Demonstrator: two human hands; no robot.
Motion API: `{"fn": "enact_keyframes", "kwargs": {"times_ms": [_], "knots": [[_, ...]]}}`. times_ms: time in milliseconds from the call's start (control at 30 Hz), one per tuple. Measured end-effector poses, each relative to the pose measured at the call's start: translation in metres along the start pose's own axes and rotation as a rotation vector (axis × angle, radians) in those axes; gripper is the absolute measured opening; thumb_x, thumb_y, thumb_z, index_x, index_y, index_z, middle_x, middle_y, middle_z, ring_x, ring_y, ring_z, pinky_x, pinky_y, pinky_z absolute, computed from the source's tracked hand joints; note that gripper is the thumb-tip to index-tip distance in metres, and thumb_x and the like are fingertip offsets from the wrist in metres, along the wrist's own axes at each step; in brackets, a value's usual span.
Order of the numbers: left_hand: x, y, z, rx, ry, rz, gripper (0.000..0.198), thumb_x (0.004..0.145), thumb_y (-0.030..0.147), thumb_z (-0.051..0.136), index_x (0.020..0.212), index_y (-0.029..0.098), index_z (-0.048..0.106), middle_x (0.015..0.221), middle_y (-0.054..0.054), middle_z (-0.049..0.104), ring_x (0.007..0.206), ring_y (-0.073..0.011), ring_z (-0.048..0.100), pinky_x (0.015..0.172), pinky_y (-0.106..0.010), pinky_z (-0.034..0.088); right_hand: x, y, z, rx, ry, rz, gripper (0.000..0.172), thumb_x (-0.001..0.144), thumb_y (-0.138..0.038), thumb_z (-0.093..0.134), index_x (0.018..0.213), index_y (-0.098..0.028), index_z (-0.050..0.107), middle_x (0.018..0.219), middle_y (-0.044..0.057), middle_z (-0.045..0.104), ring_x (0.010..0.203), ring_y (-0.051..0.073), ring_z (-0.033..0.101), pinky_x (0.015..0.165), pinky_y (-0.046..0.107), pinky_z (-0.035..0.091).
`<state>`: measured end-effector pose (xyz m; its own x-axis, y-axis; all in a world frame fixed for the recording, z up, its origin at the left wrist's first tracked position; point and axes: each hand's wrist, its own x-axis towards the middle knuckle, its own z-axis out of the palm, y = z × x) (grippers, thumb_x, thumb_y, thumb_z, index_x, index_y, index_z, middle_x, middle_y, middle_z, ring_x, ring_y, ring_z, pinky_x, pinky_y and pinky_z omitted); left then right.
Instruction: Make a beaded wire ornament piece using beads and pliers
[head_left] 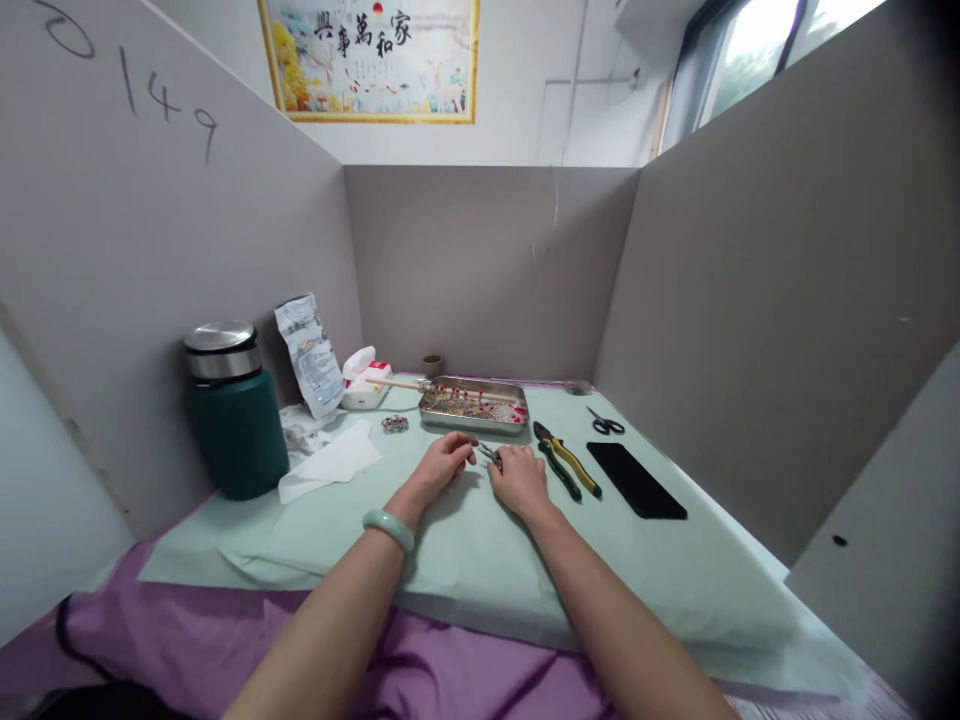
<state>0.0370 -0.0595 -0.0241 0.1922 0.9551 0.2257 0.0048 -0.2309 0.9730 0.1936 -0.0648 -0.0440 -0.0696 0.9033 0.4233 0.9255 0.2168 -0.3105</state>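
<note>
My right hand (521,480) is wrapped round small metal pliers (489,455), whose jaws point left toward my other hand. My left hand (444,465), below a pale green bangle, is closed in a pinch at the tips of the pliers. Whatever sits between its fingertips is too small to make out. Just beyond both hands lies a metal tray (480,428) holding loose red, gold and clear beads. A little pile of red and silver beads (395,425) rests on the green cloth left of the tray.
Yellow-and-green pliers (568,462), scissors (608,426) and a black phone-like slab (636,481) lie on the right. A green flask (234,420), a foil pouch (310,355), white paper (334,462) and a tissue pack (367,388) occupy the left. Grey partitions (491,270) enclose the table.
</note>
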Motion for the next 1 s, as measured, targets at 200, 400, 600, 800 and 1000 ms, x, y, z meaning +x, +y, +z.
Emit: {"fn": "enact_keyframes", "kwargs": {"times_ms": [200, 400, 600, 800, 1000], "knots": [[-0.001, 0.0, 0.001, 0.028, 0.021, -0.029, 0.02, 0.07, 0.029, 0.06, 0.084, 0.015, 0.059, 0.064, 0.004, 0.054, 0.042, -0.0049, 0.036, 0.039, -0.02, 0.027, -0.002, -0.001, -0.002, -0.065, 0.002, -0.012, 0.023, 0.087, -0.03, 0.049, 0.092, -0.019, 0.069, 0.101, 0.012, 0.063, 0.103, 0.027, 0.048, 0.082, 0.039, 0.028], [-0.003, 0.004, 0.003, 0.107, 0.047, -0.038, 0.024, 0.072, 0.04, 0.061, 0.075, 0.016, 0.057, 0.059, 0.005, 0.049, 0.042, -0.0054, 0.033, 0.038, -0.019, 0.024, -0.002, 0.0, -0.005, -0.008, 0.078, -0.017, 0.025, 0.09, -0.032, 0.048, 0.087, -0.021, 0.071, 0.099, 0.009, 0.064, 0.1, 0.025, 0.049, 0.08, 0.036, 0.029], [-0.001, 0.003, 0.003, 0.16, 0.031, -0.09, 0.026, 0.073, 0.042, 0.06, 0.07, 0.017, 0.054, 0.054, 0.005, 0.047, 0.039, -0.0044, 0.029, 0.037, -0.018, 0.019, 0.005, 0.015, -0.023, -0.04, 0.139, 0.101, 0.023, 0.089, -0.029, 0.048, 0.092, -0.021, 0.07, 0.104, 0.01, 0.062, 0.101, 0.026, 0.048, 0.079, 0.036, 0.03], [-0.003, 0.007, 0.004, 0.122, 0.037, -0.126, 0.026, 0.07, 0.04, 0.063, 0.066, 0.017, 0.052, 0.051, 0.006, 0.047, 0.036, -0.0032, 0.027, 0.036, -0.019, 0.016, 0.004, 0.09, -0.067, -0.22, 0.124, 0.357, 0.029, 0.088, -0.034, 0.047, 0.101, -0.019, 0.068, 0.112, 0.015, 0.06, 0.107, 0.032, 0.047, 0.082, 0.042, 0.031], [-0.004, 0.009, 0.005, 0.126, 0.049, -0.138, 0.028, 0.069, 0.042, 0.063, 0.068, 0.016, 0.053, 0.051, 0.006, 0.046, 0.037, -0.0035, 0.028, 0.037, -0.018, 0.017, -0.005, 0.167, -0.087, -0.279, -0.11, 0.675, 0.072, 0.07, -0.065, 0.059, 0.122, -0.014, 0.054, 0.124, 0.021, 0.054, 0.119, 0.039, 0.043, 0.091, 0.049, 0.031]]}}
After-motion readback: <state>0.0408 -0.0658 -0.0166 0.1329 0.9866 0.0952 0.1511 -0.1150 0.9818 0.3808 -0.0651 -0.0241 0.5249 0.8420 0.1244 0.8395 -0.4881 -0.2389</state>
